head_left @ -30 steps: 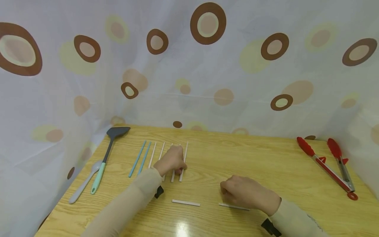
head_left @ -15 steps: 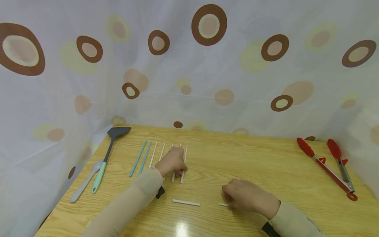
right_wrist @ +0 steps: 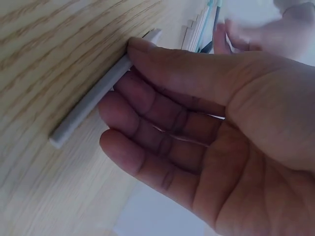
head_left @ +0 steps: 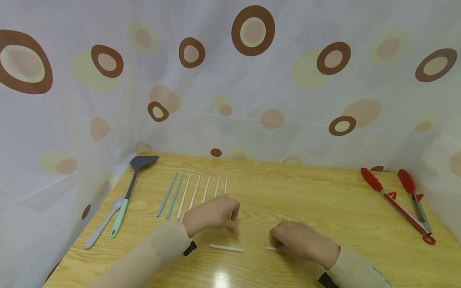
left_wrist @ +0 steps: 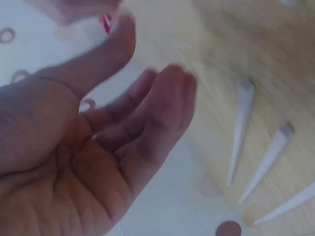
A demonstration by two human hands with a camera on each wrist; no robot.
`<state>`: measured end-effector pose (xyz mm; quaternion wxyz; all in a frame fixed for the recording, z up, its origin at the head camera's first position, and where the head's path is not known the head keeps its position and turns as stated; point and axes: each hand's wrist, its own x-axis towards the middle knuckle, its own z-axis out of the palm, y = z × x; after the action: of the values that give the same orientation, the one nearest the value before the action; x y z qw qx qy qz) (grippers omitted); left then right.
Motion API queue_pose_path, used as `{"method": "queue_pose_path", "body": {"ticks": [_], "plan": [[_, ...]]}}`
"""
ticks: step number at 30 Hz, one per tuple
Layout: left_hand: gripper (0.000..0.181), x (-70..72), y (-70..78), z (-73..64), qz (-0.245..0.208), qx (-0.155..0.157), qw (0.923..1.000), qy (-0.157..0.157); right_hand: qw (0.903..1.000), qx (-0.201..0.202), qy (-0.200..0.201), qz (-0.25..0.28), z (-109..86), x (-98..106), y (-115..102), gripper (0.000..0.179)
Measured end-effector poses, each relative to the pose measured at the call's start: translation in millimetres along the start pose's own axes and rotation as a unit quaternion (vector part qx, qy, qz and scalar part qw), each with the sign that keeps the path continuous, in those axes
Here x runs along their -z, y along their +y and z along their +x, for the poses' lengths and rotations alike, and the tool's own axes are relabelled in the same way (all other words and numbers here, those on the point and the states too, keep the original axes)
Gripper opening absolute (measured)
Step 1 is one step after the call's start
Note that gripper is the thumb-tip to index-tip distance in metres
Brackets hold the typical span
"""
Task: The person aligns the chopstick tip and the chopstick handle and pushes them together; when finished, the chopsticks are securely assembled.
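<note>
My left hand (head_left: 210, 216) hovers over the near ends of the white chopsticks (head_left: 183, 196), thumb and fingers apart and nothing between them. In the left wrist view, several white chopsticks (left_wrist: 266, 163) fan out beside that hand. Two blue chopsticks (head_left: 167, 195) lie parallel, left of the white row. With thumb and fingertips my right hand (head_left: 302, 242) pinches a short white stick (right_wrist: 88, 110) low at the table; from the head, only its left end shows. Another short white stick (head_left: 226, 248) lies crosswise between the hands, nearer the front.
On the left, a dark turner (head_left: 142, 161) with a mint handle lies beside a grey spoon (head_left: 102, 226). Red-tipped tongs (head_left: 403, 208) lie spread at the right. A patterned curtain (head_left: 302, 104) rises behind the wooden table (head_left: 306, 188).
My left hand has let go of the rightmost white chopstick and drawn back toward the front, its fingers spreading. My right hand has closed on the short stick and moved slightly.
</note>
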<state>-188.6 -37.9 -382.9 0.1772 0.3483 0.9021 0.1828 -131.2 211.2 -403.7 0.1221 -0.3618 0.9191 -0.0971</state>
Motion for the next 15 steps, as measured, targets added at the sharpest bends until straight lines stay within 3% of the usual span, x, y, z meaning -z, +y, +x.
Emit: {"method": "queue_pose_path", "body": {"ticks": [2, 5, 11, 15], "plan": [[0.035, -6.5, 7.7, -7.8, 0.033, -0.027, 0.9986, -0.032, 1.0000, 0.001, 0.003, -0.006, -0.2, -1, 0, 0.029], [0.037, -16.4, 16.0, -16.7, 0.057, -0.030, 0.9955, -0.069, 0.9999, 0.004, 0.007, -0.012, -0.4, -2, 0, 0.028], [0.035, -31.6, 19.9, -23.4, 0.121, -0.026, 0.9896, -0.073, 0.9999, 0.008, 0.008, -0.012, -0.8, -3, 1, 0.027], [0.031, -33.2, 18.3, -21.5, 0.141, -0.029, 0.9874, -0.066, 0.9993, 0.016, 0.028, -0.021, -1.0, -4, 2, 0.025]]}}
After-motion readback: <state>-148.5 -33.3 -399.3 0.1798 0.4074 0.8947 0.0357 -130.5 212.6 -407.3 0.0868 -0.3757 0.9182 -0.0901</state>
